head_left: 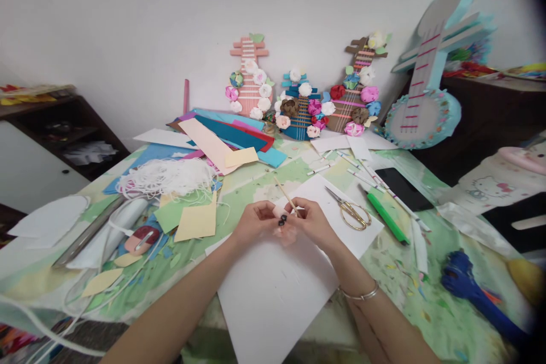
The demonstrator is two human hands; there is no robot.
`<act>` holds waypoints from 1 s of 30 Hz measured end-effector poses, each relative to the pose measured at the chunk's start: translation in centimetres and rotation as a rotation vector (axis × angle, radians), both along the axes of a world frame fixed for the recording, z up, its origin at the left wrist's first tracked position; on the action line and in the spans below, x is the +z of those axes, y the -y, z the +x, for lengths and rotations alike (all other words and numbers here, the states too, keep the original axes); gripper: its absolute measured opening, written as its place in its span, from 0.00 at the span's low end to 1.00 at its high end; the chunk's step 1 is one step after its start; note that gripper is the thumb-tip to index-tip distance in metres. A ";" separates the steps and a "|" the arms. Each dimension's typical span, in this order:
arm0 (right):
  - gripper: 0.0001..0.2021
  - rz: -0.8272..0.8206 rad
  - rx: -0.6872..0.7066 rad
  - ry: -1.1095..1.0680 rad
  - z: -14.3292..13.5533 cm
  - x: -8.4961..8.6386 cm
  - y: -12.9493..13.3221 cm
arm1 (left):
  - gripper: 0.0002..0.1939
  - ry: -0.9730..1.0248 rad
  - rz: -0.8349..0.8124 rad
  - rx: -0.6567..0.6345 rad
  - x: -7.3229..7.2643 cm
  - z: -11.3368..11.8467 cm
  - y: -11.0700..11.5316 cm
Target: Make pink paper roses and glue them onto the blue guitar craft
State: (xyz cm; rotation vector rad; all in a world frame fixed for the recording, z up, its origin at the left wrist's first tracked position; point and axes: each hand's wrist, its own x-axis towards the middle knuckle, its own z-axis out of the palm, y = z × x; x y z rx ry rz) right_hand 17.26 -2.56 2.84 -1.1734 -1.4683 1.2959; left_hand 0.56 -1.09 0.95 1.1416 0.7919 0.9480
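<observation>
1. Left hand [255, 220]: fingertips are closed in a pinch on the pale pink paper [286, 234], a small, thin, crinkled and slightly translucent piece.
2. Right hand [310, 222]: fingers are closed on the slender, pale, wood-coloured stick [286, 194] and on the other side of the pale pink paper. The stick points up and away from the hands.
3. Pale pink paper: located between the two hands, above the white sheet [277, 296]. A small, glossy black item [282, 220] shows between the fingertips; its exact form is too small to tell.
4. White sheet: flat, smooth and straight-edged; it lies on the bench [256, 182] beneath the hands. The bench has a green, patterned cover.
5. Right of the hands: scissors [356, 215] with looped gold-coloured handles rest partly on white paper. Beyond them lie a bright green cutter [387, 217] and a flat black phone [403, 189].
6. Left of the hands: a loose tangle of thin white cord [166, 177] lies near yellow square-cut paper [196, 222].
7. Beyond the hands: flat strips of coloured paper [230, 136] overlap in a pile. Three lute-shaped pieces [252, 88] with crumpled rosettes stand by the wall.
</observation>
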 end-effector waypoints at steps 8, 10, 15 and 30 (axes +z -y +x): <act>0.08 0.044 -0.002 0.071 0.1 -0.4 -0.3 | 0.18 -0.032 0.005 0.043 -0.3 -0.1 -0.3; 0.08 0.065 -0.013 0.081 0.1 -0.5 -0.4 | 0.18 -0.050 0.003 0.060 -0.4 -0.1 -0.4; 0.06 0.143 -0.039 0.158 0.2 -0.8 -0.6 | 0.18 -0.095 0.011 0.100 -0.4 -0.1 -0.6; 0.07 0.186 -0.030 0.129 0.1 -0.9 -0.5 | 0.09 -0.349 0.388 0.223 0.0 0.0 -0.2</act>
